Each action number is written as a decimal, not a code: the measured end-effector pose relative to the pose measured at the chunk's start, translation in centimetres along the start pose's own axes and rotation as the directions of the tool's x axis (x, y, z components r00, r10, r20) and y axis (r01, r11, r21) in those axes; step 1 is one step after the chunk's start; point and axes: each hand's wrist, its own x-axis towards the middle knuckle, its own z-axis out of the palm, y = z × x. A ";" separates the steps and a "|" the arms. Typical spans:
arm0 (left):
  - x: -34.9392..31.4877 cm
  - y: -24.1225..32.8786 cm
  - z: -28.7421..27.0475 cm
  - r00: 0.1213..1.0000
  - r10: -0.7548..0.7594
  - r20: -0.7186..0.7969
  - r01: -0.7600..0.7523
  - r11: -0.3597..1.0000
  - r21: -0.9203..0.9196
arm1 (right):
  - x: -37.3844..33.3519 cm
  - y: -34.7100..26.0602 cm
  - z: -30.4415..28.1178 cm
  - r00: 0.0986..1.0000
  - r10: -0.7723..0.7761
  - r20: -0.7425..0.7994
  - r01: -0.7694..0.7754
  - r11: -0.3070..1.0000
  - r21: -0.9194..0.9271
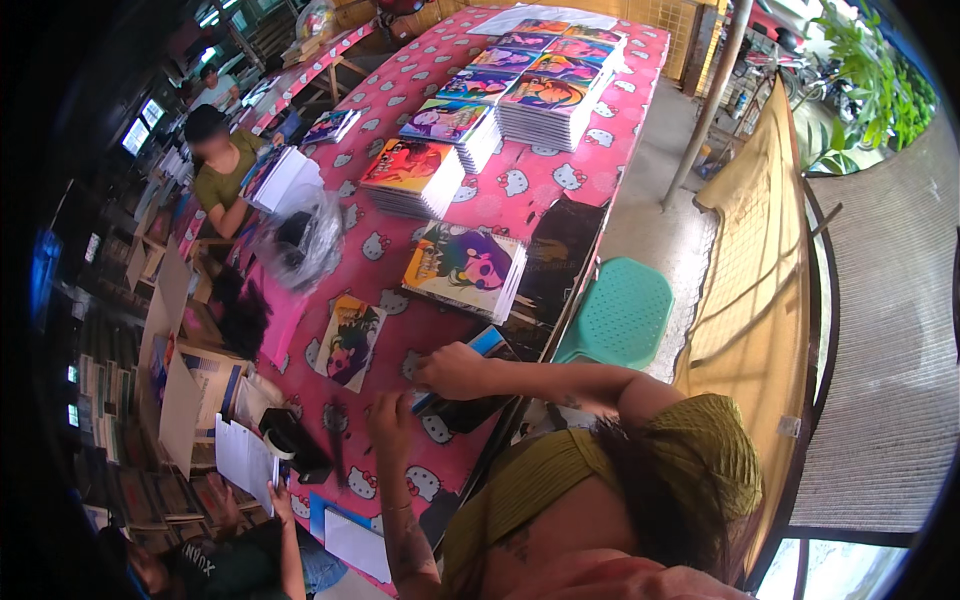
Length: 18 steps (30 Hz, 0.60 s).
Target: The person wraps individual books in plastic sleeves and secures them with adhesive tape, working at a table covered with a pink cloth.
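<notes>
My right hand [446, 369] is closed, low over the pink patterned tabletop, its fingers curled around something I cannot make out. Just to its left and nearer is my left hand [389, 413], fingers bent together; whatever they pinch is too small to tell. Beneath my right wrist lies a flat black and blue thing [488, 345], partly covered by the arm. A single notebook cover [350, 342] with a colourful portrait lies beyond my left hand. Farther off sits a short stack of spiral notebooks [466, 262] with a similar portrait.
Taller notebook stacks [545, 95] fill the far table. A clear plastic bag [305, 240], a black tape dispenser [295, 445] and an open carton [180, 380] are on the left. Two co-workers handle paper there. A green stool [625, 310] stands right of the table.
</notes>
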 end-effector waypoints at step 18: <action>-3.3 4.6 7.8 0.981 -0.055 -0.188 0.175 0.673 0.719 | -1.8 2.6 -0.5 0.907 -0.339 -0.248 0.335 0.940 -0.061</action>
